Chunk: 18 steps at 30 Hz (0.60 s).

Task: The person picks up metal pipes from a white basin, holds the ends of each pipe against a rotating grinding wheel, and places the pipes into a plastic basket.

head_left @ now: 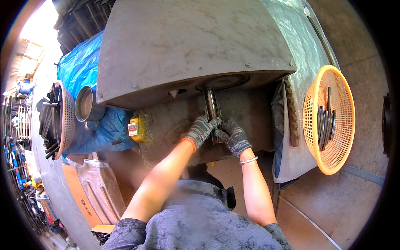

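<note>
Both gloved hands are pinched onto the same thing: a short metal rod (213, 106) standing upright on the machine bed (250, 112), right under the round head (225, 81) on the underside of the big steel housing (187, 46). The left hand (201, 130) has its fingers curled around the lower part of the rod from the left side, and the right hand (233, 136) closes in on it from the right and a bit lower, fingertips nearly meeting the left ones. So both sets of fingers are narrow and gripping, not spread. My guess is it takes two hands because the rod has to stay plumb and lined up with that head above it; one hand would let it tip.

Knit gloves make sense too, since bare steel edges and a press-looking machine aren't kind to skin.

Further out, an orange basket (333, 121) sits on the plastic-covered bench to the right with several similar dark rods lying in it, within easy reach of the right arm. To the left there's a second basket (62, 121) tipped on its side with dark metal bits, a shiny bucket (85, 104) beside it, blue tarp (83, 66) behind, and a small yellow box (139, 128) by the bed's left edge.
</note>
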{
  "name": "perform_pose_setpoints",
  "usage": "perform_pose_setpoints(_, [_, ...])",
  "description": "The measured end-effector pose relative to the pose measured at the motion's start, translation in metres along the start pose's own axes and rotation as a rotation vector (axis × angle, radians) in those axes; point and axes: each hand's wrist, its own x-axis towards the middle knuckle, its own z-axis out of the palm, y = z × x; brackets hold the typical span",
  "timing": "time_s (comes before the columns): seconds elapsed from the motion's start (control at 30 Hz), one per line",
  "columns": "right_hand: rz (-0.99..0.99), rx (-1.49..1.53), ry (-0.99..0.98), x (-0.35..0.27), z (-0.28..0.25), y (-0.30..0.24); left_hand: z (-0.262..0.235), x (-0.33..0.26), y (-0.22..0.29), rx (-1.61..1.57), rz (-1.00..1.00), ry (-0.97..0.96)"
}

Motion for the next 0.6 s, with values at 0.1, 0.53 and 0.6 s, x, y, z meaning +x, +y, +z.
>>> perform_pose_setpoints(0.1, [-0.007, -0.077, -0.006, 0.002, 0.0, 0.003, -0.003, 0.0, 0.005, 0.015, -0.159, -0.014])
perform_pose_setpoints(0.53, [0.081, -0.112, 0.097, 0.0, 0.008, -0.004, -0.003, -0.002, -0.003, -0.405, -0.206, -0.058])
perform_pose_setpoints(0.6, [0.161, -0.091, 0.049, 0.001, 0.002, -0.016, -0.004, -0.004, 0.012, -0.131, -0.148, -0.06])
